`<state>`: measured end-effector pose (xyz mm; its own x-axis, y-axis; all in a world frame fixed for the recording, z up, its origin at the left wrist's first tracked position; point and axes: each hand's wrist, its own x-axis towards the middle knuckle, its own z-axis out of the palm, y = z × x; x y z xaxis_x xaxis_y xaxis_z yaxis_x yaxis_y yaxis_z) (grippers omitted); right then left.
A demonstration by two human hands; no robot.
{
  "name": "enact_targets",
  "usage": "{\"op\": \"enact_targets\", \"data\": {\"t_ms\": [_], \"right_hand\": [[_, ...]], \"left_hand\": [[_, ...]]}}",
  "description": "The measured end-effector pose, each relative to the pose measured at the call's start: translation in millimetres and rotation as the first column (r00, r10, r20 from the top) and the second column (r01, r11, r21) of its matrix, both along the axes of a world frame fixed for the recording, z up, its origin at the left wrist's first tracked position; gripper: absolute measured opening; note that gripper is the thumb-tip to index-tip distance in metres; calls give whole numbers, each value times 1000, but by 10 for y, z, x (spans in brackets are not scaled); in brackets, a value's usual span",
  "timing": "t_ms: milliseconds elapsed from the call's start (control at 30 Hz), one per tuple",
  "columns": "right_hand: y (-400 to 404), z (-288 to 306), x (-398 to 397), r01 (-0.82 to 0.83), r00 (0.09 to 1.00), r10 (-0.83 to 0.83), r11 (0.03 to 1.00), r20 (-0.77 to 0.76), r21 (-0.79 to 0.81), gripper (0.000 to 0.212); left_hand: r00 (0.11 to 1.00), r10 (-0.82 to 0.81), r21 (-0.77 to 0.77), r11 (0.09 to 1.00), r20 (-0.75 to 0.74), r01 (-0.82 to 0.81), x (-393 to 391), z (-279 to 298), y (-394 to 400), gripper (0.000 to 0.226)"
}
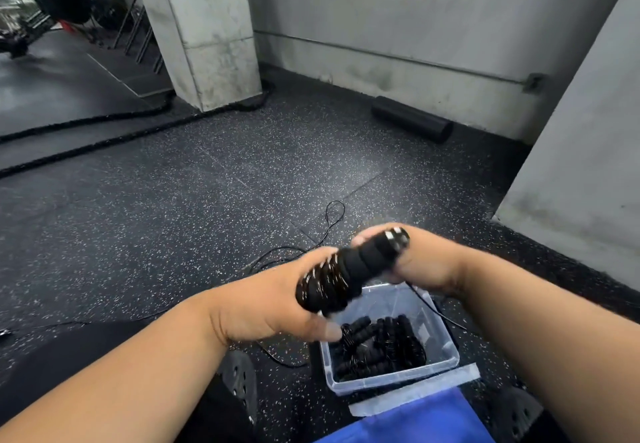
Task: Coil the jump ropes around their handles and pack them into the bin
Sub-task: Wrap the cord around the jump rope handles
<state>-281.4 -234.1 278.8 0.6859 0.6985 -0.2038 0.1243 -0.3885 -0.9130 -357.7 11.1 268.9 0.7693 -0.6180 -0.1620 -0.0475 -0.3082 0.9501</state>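
Speckled black rubber floor (180, 200) runs out to grey concrete walls, with a concrete pillar (207, 27) at far left and a thick black battle rope (104, 137) lying across the floor beside it. Against the far wall lies a black foam roller (412, 123).

Above the near middle of the floor, both hands hold one jump rope bundle (349, 271), its black handles pressed together and tilted up to the right. The left hand (277, 300) curls its fingers round the lower end, where black cord is wound in tight turns. The right hand (415, 262) grips the upper end near the silvery caps. Loose thin black cord (330, 224) trails from the bundle in loops over the floor beyond the hands.

Just below the hands sits a clear plastic bin (394, 382), holding several coiled ropes (381, 345) with black foam handles. Near the bin's near edge lies a blue sheet (415, 422), with a pale strip touching it.
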Motion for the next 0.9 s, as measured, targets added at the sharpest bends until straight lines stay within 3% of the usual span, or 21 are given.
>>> {"op": "enact_targets", "data": {"t_ms": [67,200,267,367,433,500,600,700,800,900], "right_hand": [[109,-134,-78,113,991,-114,993,-65,-16,30],[248,-310,-97,217,956,-192,972,222,-94,38],[221,-313,-123,261,939,-224,958,260,-116,41],[216,-254,-249,199,906,-56,931,420,-307,30],[244,-181,-338,184,821,119,871,558,-456,21],[255,-57,-402,182,710,300,796,637,-578,19],[206,150,-419,116,627,484,718,611,-687,19],[111,261,-370,-44,726,494,728,479,-684,20],[-1,247,-267,-147,908,317,853,273,-501,26],[-75,83,-110,-172,969,219,932,118,-318,38]], "left_hand": [[992,114,-106,987,-52,-119,15,-54,-26,76],[925,325,-122,928,-197,-352,52,-149,-69,74],[877,428,-113,881,-219,-459,85,-122,-76,67],[822,546,-33,829,-164,-558,143,-164,-53,63],[840,539,98,841,-54,-533,170,-232,0,82],[901,426,324,843,86,-429,178,-278,24,104],[958,237,534,796,162,-287,129,-292,-51,107],[991,53,591,798,119,-114,98,-323,-94,94],[997,-35,583,812,69,-12,115,-283,-75,91],[991,-126,524,842,-39,127,93,-207,-97,91]]}}
